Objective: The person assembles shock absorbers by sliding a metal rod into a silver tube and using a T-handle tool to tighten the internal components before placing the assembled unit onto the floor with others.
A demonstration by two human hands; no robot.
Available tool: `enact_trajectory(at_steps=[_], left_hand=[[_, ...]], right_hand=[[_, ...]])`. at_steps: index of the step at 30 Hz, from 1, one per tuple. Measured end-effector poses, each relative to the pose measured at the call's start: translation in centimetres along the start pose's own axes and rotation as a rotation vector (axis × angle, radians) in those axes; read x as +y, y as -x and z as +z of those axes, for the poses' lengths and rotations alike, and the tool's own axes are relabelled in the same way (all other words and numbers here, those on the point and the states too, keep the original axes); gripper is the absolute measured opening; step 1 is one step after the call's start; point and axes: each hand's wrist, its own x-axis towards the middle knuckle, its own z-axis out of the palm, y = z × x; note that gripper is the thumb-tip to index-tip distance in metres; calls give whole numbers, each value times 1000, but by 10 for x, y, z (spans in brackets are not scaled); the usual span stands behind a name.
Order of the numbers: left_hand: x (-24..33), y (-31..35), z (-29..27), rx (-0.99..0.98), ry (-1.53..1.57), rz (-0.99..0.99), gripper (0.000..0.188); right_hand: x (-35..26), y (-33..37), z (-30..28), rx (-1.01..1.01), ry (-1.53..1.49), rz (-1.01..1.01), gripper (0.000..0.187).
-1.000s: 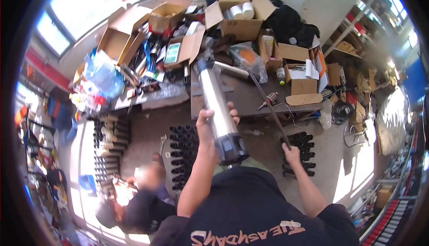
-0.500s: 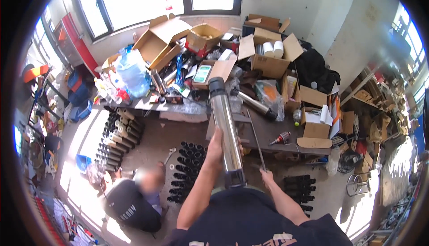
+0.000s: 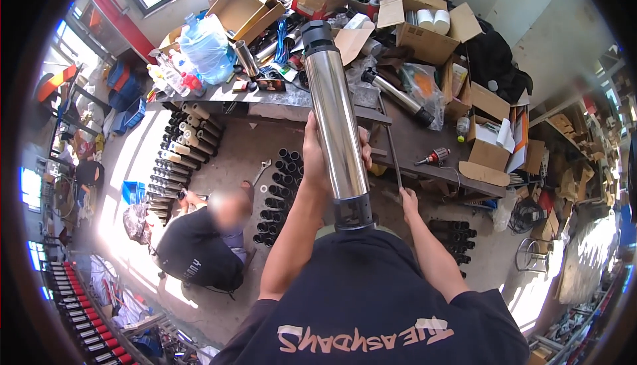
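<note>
Centre frame, my left hand (image 3: 323,159) is clenched round the steel cylinder (image 3: 336,116), upright above the counter (image 3: 424,146); my right hand (image 3: 409,200) grips a thin rod (image 3: 393,153). I judge the cylinder heavy, stiff, slick: hold mid-body.

The person wears a dark navy short-sleeved T-shirt (image 3: 371,299), its cloth wrinkled across the shoulders. Below the steel cylinder (image 3: 336,116), low on the shirt, runs a band of pale pink and cream lettering in a loose, brushed style, crossed by a thin stroke. The sleeves end above the elbows, and both forearms are bare. The left hand (image 3: 318,159), beside the cylinder, and the right hand (image 3: 409,200), to its right, wear no gloves.
</note>
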Motion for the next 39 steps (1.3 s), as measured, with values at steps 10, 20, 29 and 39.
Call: enact_trajectory(at_steps=[10, 20, 29, 39], left_hand=[[-4, -5, -52, -32, 80, 13, 79], [-7, -18, -37, 0, 110, 45, 83], [16, 0, -16, 368, -402, 60, 79], [26, 6, -30, 321, -259, -71, 82]], right_hand=[[111, 71, -125, -42, 754, 349, 62], [141, 76, -139, -24, 665, 332, 40], [82, 66, -86, -75, 663, 135, 35], [94, 83, -91, -157, 772, 179, 39]])
